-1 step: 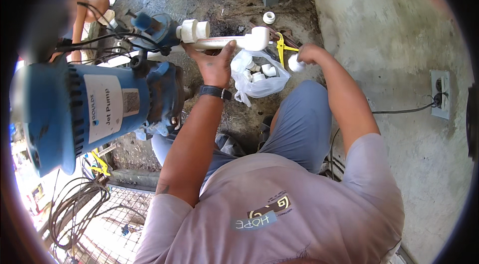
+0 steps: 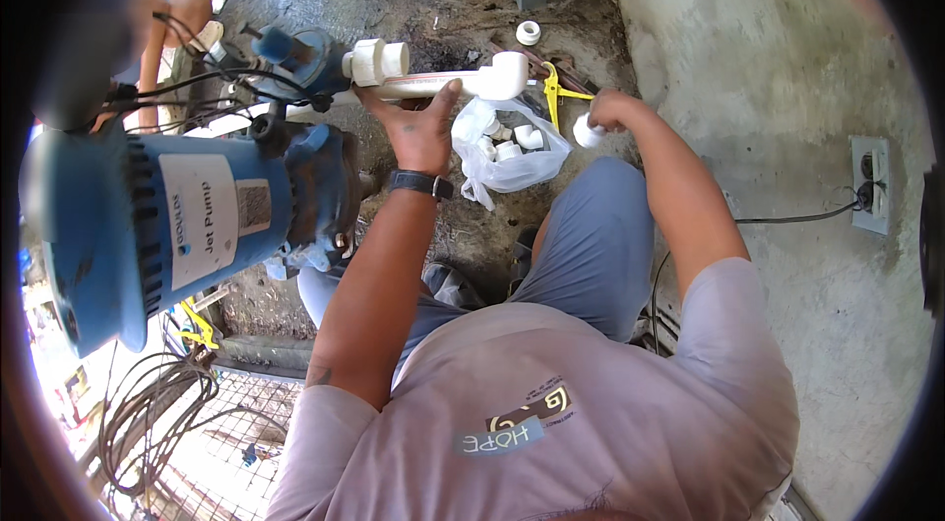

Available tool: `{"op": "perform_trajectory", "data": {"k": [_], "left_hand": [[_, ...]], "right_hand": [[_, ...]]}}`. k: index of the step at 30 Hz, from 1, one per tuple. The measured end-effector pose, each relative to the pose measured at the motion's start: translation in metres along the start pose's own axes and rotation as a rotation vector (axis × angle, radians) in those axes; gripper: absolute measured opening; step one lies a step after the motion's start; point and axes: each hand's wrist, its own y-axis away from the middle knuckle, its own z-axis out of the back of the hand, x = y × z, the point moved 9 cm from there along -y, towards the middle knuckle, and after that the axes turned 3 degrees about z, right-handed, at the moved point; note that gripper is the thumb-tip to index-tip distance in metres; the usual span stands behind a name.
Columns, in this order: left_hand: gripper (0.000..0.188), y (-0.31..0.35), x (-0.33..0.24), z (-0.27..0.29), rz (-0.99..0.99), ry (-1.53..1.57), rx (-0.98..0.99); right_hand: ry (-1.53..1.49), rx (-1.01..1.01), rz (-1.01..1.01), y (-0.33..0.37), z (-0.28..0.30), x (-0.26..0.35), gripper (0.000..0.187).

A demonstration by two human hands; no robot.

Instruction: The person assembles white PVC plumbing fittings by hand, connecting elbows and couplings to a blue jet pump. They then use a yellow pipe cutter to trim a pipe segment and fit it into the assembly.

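Note:
My left hand grips a white PVC pipe, thumb and fingers spread around it from the near side. A white elbow sits on the pipe's right end. Just beyond the hand, a white union fitting projects from the blue pump. In my right hand, closed fingers hold a small white round fitting; its exact kind is unclear. Between my hands, an open clear plastic bag holds several white fittings. A yellow clamp lies beside the elbow.
A large blue motor stands at my left, wires crossing above it. Another person's bare knee shows at the far left. One white ring fitting lies on the wet ground. A concrete wall with an outlet rises at right.
The white fitting in my right hand has tilted and shifted slightly nearer me. My left hand keeps its grip on the pipe.

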Motion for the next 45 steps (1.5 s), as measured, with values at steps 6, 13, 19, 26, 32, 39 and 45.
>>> {"op": "perform_trajectory", "data": {"k": [6,13,19,26,32,39,45], "left_hand": [[0.111,-0.001,-0.008,-0.004,-0.011,-0.044,0.016],[0.092,-0.004,-0.006,-0.012,0.06,-0.064,0.06],[0.084,0.003,-0.013,-0.022,0.118,-0.073,0.038],[0.082,0.003,-0.012,-0.017,0.16,-0.077,0.029],[0.098,0.002,-0.014,-0.009,0.135,-0.078,-0.007],[0.099,-0.003,-0.006,-0.001,0.073,-0.1,-0.017],[0.1,-0.002,-0.009,-0.011,0.07,0.001,-0.011]], "right_hand": [[0.035,0.135,-0.013,-0.021,-0.044,-0.031,0.033],[-0.091,-0.252,0.228,-0.075,-0.002,0.002,0.043],[-0.091,-0.407,0.129,-0.096,-0.036,-0.002,0.079],[-0.149,-0.564,-0.069,-0.086,-0.039,0.008,0.089],[-0.219,-0.39,-0.154,-0.082,-0.047,0.005,0.088],[-0.524,-0.794,-0.166,-0.01,0.044,-0.024,0.064],[-1.201,-1.134,0.316,0.096,0.137,-0.048,0.053]]}}
